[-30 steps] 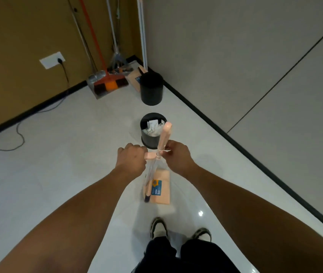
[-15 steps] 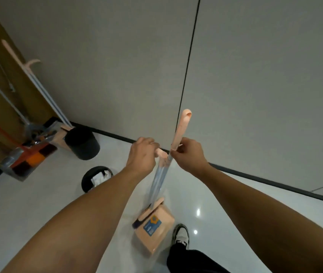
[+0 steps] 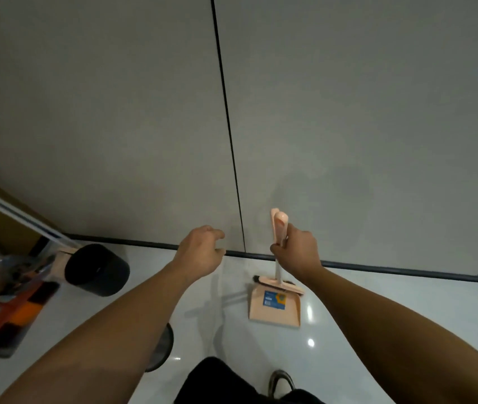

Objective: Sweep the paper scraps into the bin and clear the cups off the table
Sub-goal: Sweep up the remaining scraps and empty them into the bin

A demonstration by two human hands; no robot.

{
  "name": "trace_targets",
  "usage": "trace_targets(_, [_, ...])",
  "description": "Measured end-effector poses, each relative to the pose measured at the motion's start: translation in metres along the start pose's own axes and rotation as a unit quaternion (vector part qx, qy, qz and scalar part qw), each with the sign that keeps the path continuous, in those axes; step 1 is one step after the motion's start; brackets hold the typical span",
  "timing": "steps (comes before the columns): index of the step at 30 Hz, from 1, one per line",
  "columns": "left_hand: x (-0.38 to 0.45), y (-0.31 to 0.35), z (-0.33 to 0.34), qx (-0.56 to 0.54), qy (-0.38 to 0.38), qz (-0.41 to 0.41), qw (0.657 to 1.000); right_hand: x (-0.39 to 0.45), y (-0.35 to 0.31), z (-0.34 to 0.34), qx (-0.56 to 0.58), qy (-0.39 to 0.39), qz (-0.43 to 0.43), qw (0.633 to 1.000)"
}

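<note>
Right hand [image 3: 297,252] grips the dustpan [image 3: 274,307] handle, parking it by the wall; left hand [image 3: 203,252] hangs loosely curled, empty. Next: release, fetch cups.

Bare forearms [image 3: 133,322], no sleeves, black trousers [image 3: 220,383], dark shoe [image 3: 282,381]

It looks like the cleaning corner of an office or similar indoor room: glossy white floor tiles [image 3: 377,316], plain grey wall panels [image 3: 348,112] over a dark skirting strip [image 3: 407,271], and stored mops [image 3: 13,310] beside a black bin [image 3: 98,269].
</note>
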State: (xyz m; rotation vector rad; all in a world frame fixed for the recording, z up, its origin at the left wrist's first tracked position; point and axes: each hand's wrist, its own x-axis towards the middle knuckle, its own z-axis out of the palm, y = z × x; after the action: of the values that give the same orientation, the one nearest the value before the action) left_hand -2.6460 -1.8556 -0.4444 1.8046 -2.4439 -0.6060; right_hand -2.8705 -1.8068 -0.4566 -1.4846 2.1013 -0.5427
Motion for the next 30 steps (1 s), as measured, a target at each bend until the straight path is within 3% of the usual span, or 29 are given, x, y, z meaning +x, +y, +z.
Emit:
trace_targets(8, [0.127,-0.017,-0.008,0.010,-0.073,0.052,0.996,0.099,-0.010,-0.013,0.047,0.069,0.107,0.991])
trace_targets(16, [0.217,0.010,-0.007,0.016,-0.187,0.147,0.971,0.136,-0.020,-0.003,0.036,0.113,0.201,0.973])
trace_targets(25, [0.218,0.066,0.031,0.096,-0.298,0.251,0.916,0.123,0.009,-0.001,0.105,0.078,0.255,0.958])
trace_targets(30, [0.183,0.143,0.058,0.153,-0.306,0.333,0.879,0.051,0.073,-0.040,0.102,0.124,0.323,0.933])
